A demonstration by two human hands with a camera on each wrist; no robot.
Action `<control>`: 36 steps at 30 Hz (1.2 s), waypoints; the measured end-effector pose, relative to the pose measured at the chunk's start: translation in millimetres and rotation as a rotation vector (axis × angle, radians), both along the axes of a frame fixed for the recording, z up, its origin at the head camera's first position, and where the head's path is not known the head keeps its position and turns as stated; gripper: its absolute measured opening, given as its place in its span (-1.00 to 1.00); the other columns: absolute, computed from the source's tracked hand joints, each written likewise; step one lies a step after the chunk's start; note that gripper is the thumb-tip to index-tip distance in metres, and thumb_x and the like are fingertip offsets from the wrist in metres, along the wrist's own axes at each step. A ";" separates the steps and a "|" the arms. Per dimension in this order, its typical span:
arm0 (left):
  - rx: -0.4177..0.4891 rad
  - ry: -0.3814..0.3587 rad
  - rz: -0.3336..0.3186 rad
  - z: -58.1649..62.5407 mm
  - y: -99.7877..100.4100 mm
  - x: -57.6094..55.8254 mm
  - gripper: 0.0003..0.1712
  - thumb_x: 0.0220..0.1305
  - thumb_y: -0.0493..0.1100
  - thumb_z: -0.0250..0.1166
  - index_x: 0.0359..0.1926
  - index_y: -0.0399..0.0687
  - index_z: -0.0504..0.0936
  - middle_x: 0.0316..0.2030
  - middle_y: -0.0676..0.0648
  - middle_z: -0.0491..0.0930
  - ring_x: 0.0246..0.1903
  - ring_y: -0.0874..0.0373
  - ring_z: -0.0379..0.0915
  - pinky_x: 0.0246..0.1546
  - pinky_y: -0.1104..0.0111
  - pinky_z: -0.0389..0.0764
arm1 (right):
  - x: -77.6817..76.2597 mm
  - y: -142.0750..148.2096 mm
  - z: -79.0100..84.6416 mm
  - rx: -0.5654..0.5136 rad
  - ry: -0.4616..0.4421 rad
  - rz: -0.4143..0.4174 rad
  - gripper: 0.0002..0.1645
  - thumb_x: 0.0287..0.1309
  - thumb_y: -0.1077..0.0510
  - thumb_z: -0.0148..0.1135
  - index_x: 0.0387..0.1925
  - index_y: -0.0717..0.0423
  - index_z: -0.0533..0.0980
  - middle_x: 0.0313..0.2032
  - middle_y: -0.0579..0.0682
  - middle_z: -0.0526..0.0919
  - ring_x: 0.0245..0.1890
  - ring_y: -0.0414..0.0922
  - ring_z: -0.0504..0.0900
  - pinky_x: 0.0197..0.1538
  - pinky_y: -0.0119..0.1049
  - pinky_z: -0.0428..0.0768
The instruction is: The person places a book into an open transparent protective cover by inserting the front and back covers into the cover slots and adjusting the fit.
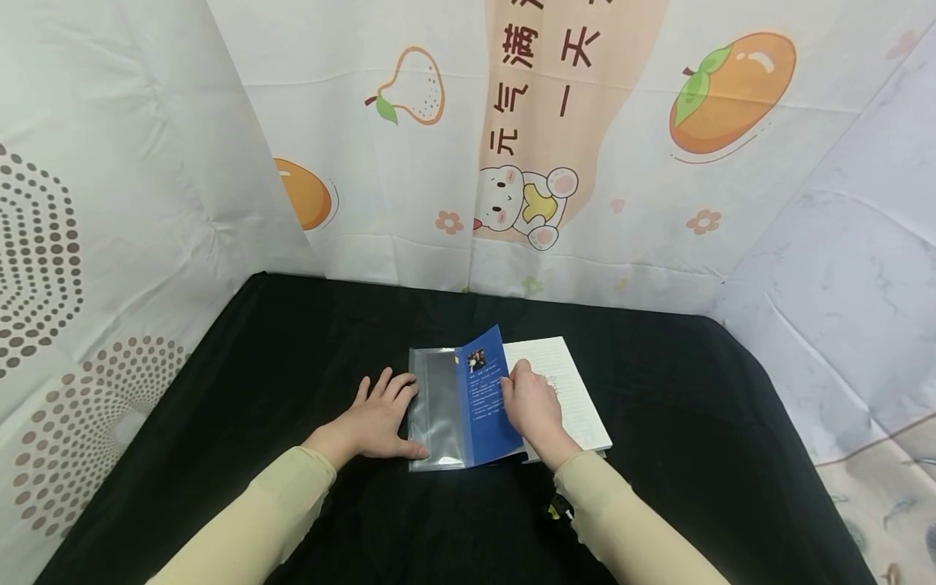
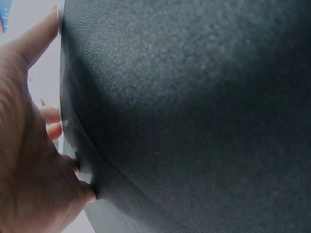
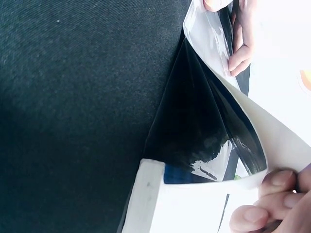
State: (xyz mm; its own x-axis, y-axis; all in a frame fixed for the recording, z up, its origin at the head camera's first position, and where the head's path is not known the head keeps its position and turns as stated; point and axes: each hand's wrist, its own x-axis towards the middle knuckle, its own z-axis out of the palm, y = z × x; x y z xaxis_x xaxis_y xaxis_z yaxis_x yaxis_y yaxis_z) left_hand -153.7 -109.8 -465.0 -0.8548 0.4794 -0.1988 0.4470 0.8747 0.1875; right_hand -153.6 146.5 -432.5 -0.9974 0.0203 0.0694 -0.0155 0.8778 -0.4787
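Note:
A book (image 1: 574, 398) with white pages lies on the black cloth, its blue cover flap (image 1: 483, 422) raised at a slant toward the left. Left of the flap spreads a clear plastic book cover (image 1: 442, 406), flat on the cloth. My left hand (image 1: 374, 418) rests with spread fingers on the left edge of the plastic, thumb near its lower corner. With my right hand (image 1: 534, 402) I pinch the right edge of the blue flap. In the right wrist view, curled fingers (image 3: 250, 218) hold its pale sheet, and dark glossy plastic (image 3: 194, 111) shows beneath.
Black cloth (image 1: 658, 390) covers the table. White printed curtains (image 1: 585, 268) hang behind it and at both sides. A small dark and yellow thing (image 1: 559, 507) shows beside the right sleeve.

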 end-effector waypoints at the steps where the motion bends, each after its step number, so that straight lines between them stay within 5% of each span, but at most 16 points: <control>1: -0.006 -0.002 0.002 -0.2 0.0 -0.1 0.25 -0.09 0.61 0.18 0.44 -0.05 0.11 0.46 -0.11 -0.04 0.41 -0.28 -0.30 0.30 -0.29 -0.09 | 0.1 -0.2 0.1 -0.001 -0.003 -0.001 -0.78 0.35 0.15 0.12 -0.41 0.14 0.36 -0.67 -0.01 0.45 -0.68 -0.10 0.44 -0.63 -0.21 0.43; 36: 0.010 -0.006 0.006 0.2 -0.1 -0.1 0.23 -0.08 0.60 0.20 0.43 -0.07 0.13 0.45 -0.12 -0.03 0.41 -0.30 -0.29 0.29 -0.31 -0.09 | -0.1 -4.9 -2.3 -0.001 -0.021 0.012 -0.78 0.35 0.14 0.11 -0.40 0.13 0.34 -0.65 -0.01 0.44 -0.66 -0.10 0.43 -0.62 -0.21 0.42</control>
